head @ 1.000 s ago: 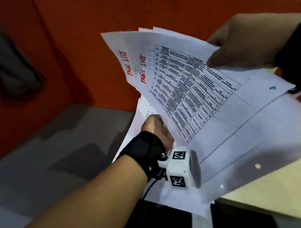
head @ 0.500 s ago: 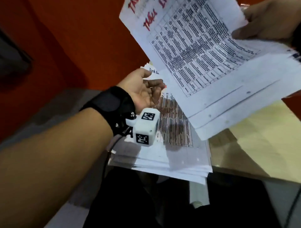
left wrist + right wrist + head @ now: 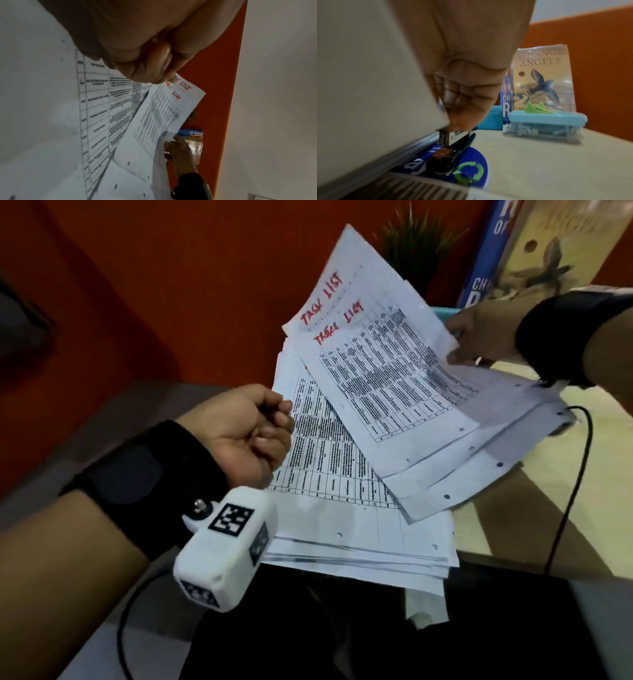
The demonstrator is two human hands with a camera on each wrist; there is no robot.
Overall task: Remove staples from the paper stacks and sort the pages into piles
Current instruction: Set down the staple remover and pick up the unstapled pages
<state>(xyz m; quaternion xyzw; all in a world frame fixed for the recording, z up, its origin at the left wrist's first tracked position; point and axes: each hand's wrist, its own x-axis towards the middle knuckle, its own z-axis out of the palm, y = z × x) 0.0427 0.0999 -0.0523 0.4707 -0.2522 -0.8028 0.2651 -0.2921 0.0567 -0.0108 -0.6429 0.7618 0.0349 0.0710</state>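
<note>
Pages (image 3: pixel 387 378), fanned w/ red "TASK LIST" heads, now lower, over pile (image 3: pixel 346 508) near desk's left edge. Right hand (image 3: pixel 479 337) pinches them; left hand (image 3: pixel 250 433), off the pile, curled, holds nothing. Prob. sorting next sheet.

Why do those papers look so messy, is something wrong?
Yes, a little. The fanned white printed sheets with red "TASK LIST" writing are slipping apart unevenly in the right hand. The white paper pile on the table hangs over the table's edge, its pages out of line. The left hand holds nothing.
</note>
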